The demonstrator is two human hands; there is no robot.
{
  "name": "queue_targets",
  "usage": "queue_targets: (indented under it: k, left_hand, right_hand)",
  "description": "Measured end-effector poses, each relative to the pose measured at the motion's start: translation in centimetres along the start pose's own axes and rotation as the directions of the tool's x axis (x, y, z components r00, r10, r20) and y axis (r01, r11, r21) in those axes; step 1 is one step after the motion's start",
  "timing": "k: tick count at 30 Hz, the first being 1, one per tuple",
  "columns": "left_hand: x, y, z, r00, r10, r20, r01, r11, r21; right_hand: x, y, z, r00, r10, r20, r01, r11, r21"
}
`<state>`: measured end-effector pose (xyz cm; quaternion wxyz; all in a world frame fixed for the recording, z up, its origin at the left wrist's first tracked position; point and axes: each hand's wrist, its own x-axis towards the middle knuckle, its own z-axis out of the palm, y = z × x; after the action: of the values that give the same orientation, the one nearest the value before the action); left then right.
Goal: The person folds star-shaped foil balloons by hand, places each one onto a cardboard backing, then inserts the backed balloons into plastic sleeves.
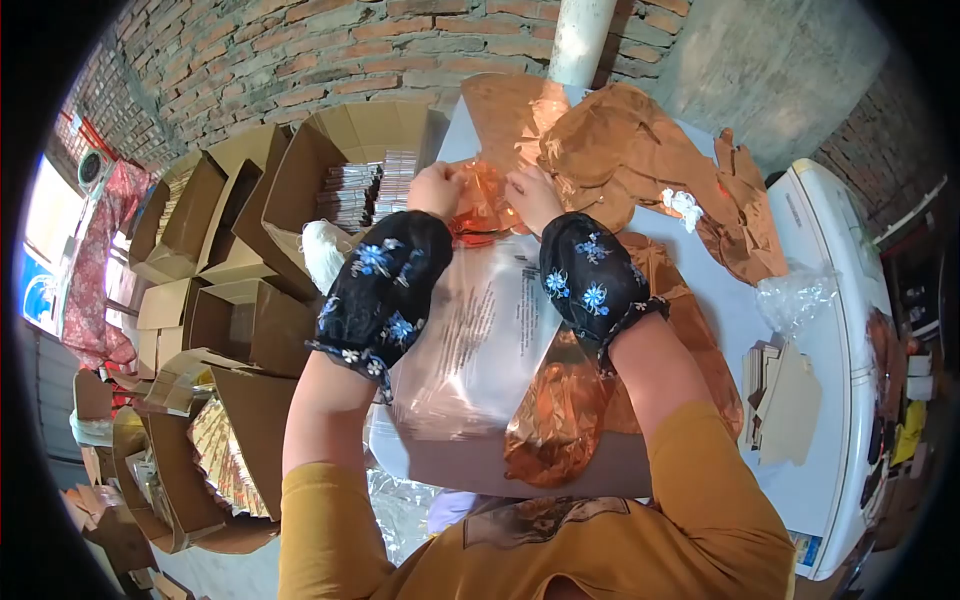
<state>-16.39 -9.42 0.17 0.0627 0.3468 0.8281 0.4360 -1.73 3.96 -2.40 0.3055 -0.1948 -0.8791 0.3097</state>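
My left hand (437,190) and my right hand (533,197) are at the far part of the table, on either side of a crumpled, shiny orange-copper foil balloon (482,203). The fingers of each hand are closed on its edges. Just below it lies a stack of clear plastic bags (480,335) with printed text. More flat copper foil balloons spread around: a large one (620,140) behind and right of my right hand, and another (555,425) at the table's near edge. Black flowered sleeve covers are on both forearms.
Open cardboard boxes (290,180) stand left of the table (690,300), one with rows of packed packets (375,190). White crumpled plastic (683,206) lies on the foil at right. On a white surface (825,420) sit cardboard pieces (785,395) and clear plastic (797,300). A brick wall rises behind.
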Motion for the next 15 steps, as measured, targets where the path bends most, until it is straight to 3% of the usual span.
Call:
queue_targets:
  k: [3, 4, 7, 9, 13, 15]
  left_hand:
    - [1.3, -1.0, 0.4, 0.974, -0.101, 0.205, 0.194, 0.841, -0.506]
    - [1.2, -0.8, 0.3, 0.969, -0.106, 0.224, 0.222, 0.774, -0.594]
    - [2.0, -1.3, 1.0, 0.975, -0.129, 0.183, 0.219, 0.713, -0.666]
    - [1.8, -0.9, 0.9, 0.955, -0.197, 0.222, 0.296, 0.647, -0.702]
    - [1.4, 0.2, -0.6, 0.924, -0.174, 0.340, 0.376, 0.581, -0.722]
    - [2.9, -1.7, 1.2, 0.952, -0.167, 0.258, 0.306, 0.597, -0.741]
  right_hand:
    - [0.2, 0.0, 0.1, 1.000, -0.001, 0.010, 0.002, 1.000, -0.021]
    - [0.2, 0.0, 0.1, 1.000, -0.008, 0.014, 0.008, 1.000, -0.003]
    - [0.2, 0.0, 0.3, 0.999, -0.034, 0.017, 0.032, 0.996, 0.086]
    - [0.1, -0.2, 0.1, 0.998, -0.056, 0.004, 0.054, 0.979, 0.195]
    - [-0.7, -0.9, -1.5, 0.976, -0.182, 0.122, 0.184, 0.983, -0.002]
    - [-1.0, -1.4, -1.8, 0.957, -0.252, 0.142, 0.259, 0.965, -0.029]
